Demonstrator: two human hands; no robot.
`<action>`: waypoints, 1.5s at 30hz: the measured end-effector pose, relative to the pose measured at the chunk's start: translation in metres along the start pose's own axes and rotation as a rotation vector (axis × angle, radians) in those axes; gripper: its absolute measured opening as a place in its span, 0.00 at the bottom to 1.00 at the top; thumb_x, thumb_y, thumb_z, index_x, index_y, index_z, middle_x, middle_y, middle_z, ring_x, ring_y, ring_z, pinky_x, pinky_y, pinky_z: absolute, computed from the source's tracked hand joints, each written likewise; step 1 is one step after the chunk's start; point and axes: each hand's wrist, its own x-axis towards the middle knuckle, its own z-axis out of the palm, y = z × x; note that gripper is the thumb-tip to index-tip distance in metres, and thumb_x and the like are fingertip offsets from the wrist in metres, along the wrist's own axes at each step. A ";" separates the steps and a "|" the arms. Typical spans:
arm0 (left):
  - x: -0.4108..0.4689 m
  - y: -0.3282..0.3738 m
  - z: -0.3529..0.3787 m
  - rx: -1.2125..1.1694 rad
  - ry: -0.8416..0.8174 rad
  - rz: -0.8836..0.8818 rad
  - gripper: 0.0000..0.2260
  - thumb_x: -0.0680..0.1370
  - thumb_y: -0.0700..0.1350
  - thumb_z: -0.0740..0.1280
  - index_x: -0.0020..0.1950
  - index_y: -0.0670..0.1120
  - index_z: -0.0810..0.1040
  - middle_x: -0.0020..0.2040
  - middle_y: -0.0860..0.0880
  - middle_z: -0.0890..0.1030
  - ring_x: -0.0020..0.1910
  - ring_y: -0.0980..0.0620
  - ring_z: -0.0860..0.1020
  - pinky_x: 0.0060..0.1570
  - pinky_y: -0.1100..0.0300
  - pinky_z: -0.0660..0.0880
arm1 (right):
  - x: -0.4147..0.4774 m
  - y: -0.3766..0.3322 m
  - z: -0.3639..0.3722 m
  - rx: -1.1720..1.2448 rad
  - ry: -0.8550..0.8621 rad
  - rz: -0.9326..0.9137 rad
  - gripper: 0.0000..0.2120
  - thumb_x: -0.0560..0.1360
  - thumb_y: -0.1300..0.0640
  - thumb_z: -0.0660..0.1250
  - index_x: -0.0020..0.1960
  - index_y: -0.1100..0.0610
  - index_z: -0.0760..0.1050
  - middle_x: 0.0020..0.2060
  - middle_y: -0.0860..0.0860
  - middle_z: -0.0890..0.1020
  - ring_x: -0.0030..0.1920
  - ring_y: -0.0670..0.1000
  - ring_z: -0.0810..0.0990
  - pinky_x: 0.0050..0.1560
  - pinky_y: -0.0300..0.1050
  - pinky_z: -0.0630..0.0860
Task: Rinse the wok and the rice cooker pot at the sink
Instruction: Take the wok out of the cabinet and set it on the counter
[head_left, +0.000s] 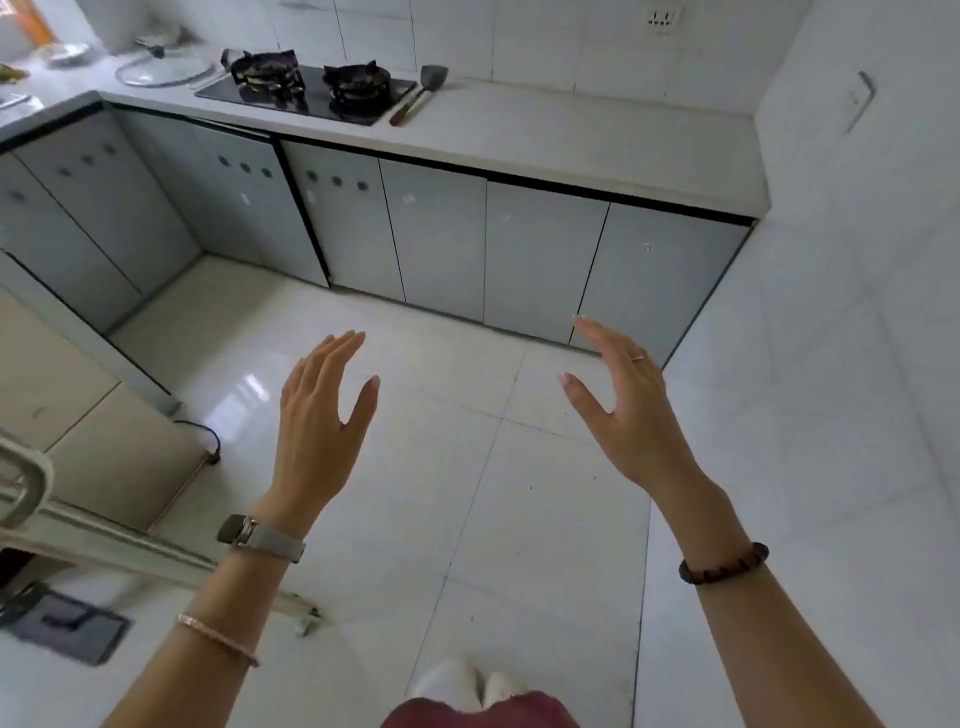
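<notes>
I stand on the kitchen floor, facing the counter. My left hand (319, 415) and my right hand (626, 410) are both raised in front of me over the floor, fingers straight, palms facing each other, holding nothing. Neither a wok nor a rice cooker pot shows in this view. A glass lid (165, 70) lies on the counter at the far left, next to the stove. The sink area at the far left edge is mostly cut off.
A two-burner gas stove (306, 88) sits in the counter (571, 140), with a spatula (418, 93) lying beside it. Grey cabinet doors (441, 234) run beneath. A white tiled wall (857, 260) stands on the right. A door frame and a cable are at lower left.
</notes>
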 end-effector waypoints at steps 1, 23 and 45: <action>0.001 -0.001 0.003 -0.006 0.005 -0.005 0.20 0.82 0.51 0.60 0.73 0.47 0.67 0.72 0.50 0.70 0.74 0.50 0.64 0.74 0.53 0.55 | 0.002 0.002 0.002 0.008 0.006 0.000 0.24 0.80 0.45 0.59 0.75 0.45 0.59 0.73 0.42 0.65 0.72 0.44 0.61 0.73 0.47 0.58; 0.210 -0.091 0.072 -0.045 -0.062 0.017 0.20 0.81 0.52 0.58 0.73 0.48 0.68 0.71 0.50 0.71 0.73 0.51 0.64 0.74 0.51 0.57 | 0.196 0.038 0.081 0.027 -0.016 0.104 0.24 0.80 0.44 0.58 0.75 0.42 0.58 0.72 0.40 0.65 0.73 0.45 0.61 0.73 0.53 0.62; 0.425 -0.183 0.160 -0.071 -0.093 -0.062 0.21 0.81 0.50 0.59 0.72 0.45 0.68 0.71 0.46 0.71 0.71 0.46 0.67 0.71 0.41 0.63 | 0.453 0.091 0.142 0.057 0.000 0.094 0.23 0.81 0.47 0.58 0.75 0.45 0.60 0.72 0.42 0.66 0.72 0.44 0.62 0.73 0.46 0.58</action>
